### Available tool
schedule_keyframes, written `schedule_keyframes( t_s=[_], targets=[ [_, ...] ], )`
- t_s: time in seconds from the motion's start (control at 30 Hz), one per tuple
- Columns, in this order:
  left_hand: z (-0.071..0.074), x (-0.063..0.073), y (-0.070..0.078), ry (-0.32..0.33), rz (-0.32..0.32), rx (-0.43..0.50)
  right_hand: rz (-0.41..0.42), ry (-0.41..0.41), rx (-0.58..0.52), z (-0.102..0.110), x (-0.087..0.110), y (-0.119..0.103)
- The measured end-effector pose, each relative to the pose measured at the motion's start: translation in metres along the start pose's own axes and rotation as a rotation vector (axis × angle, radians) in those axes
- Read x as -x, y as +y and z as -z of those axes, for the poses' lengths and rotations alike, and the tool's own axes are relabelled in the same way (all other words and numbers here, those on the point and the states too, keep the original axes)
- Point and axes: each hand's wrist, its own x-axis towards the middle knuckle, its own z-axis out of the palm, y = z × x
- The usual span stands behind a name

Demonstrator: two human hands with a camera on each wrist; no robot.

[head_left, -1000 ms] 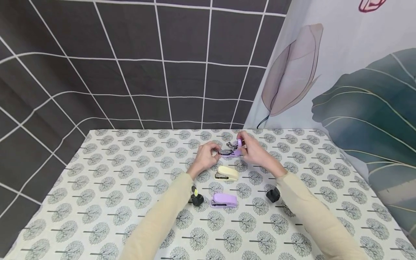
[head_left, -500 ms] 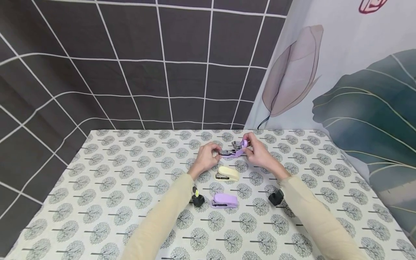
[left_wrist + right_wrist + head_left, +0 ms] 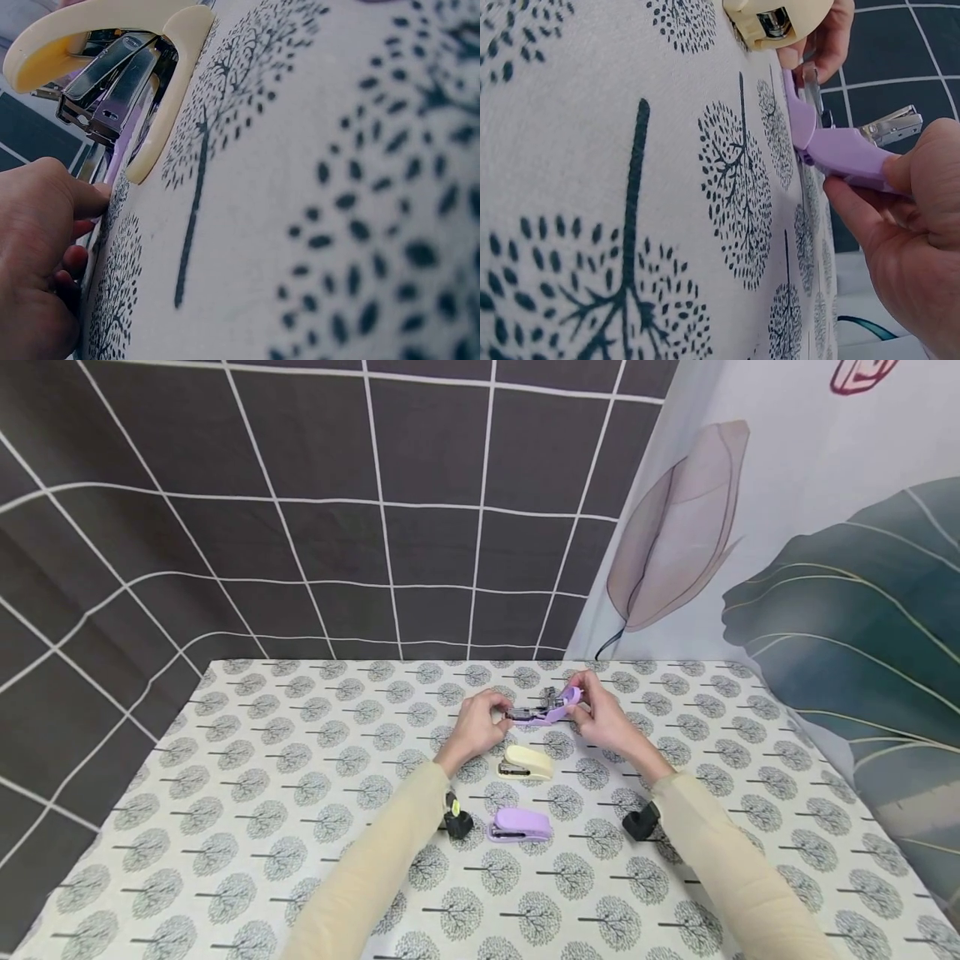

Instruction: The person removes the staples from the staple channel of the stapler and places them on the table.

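A light purple stapler point(image 3: 542, 719) lies near the back of the table, its top cover swung far back from the base. My left hand point(image 3: 476, 725) pinches the front end of its base with thumb and fingers. At the other end, my right hand point(image 3: 604, 720) grips the purple cover point(image 3: 851, 156) between thumb and fingers. The metal staple magazine point(image 3: 894, 126) sticks up out of the cover. A cream stapler point(image 3: 525, 762) sits just in front of both hands; in the left wrist view it partly hides the purple one.
Closer to me sits a second purple stapler point(image 3: 520, 825), closed. A tree-print cloth point(image 3: 247, 827) covers the table. Behind its back edge hangs a dark curtain with white grid lines point(image 3: 427, 552), with a leaf-print curtain point(image 3: 795, 610) at the right.
My right hand has moved right and slightly down, tipping the purple stapler's cover further back and lower. My left hand has stayed at the base's front end.
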Motion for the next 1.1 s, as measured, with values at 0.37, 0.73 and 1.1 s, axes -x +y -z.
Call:
schedule_keyframes(
  t_s=[0.37, 0.73, 1.1],
  targets=[
    [0.0, -0.001, -0.001, 0.015, -0.018, -0.008, -0.113, -0.009, -0.057, 0.004, 0.004, 0.007],
    [0.0, -0.001, 0.0, 0.011, -0.01, -0.005, -0.19, 0.002, -0.184, 0.005, 0.01, 0.01],
    [-0.001, -0.001, -0.002, 0.021, -0.036, -0.021, -0.262, -0.013, -0.202, 0.009, 0.014, 0.013]
  ],
)
